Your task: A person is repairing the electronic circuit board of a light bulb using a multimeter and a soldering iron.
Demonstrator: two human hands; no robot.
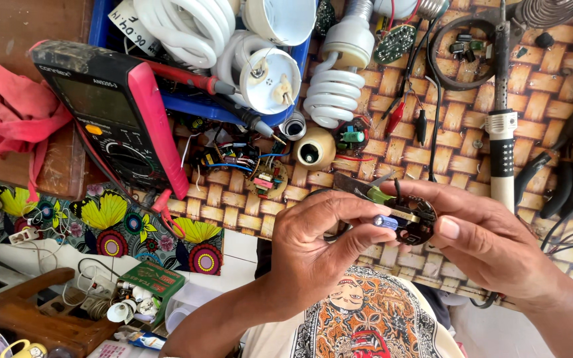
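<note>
My left hand [319, 238] pinches a small blue cylindrical part [386, 221] between thumb and forefinger, pressed against a round dark circuit board [416, 219]. My right hand [482, 232] grips that board from the right, thumb on its lower edge. Both hands hover over a woven brown mat [445, 146], above my lap. Just behind the board lie small pliers with a green handle [366, 189].
A red-cased multimeter [111, 113] stands left with its probes. A blue tray [200, 106] holds spiral lamp tubes and white lamp bases. A soldering iron [502, 132] lies upright on the right. Loose circuit boards [260, 169], a pink cloth [14, 109] and black cables surround them.
</note>
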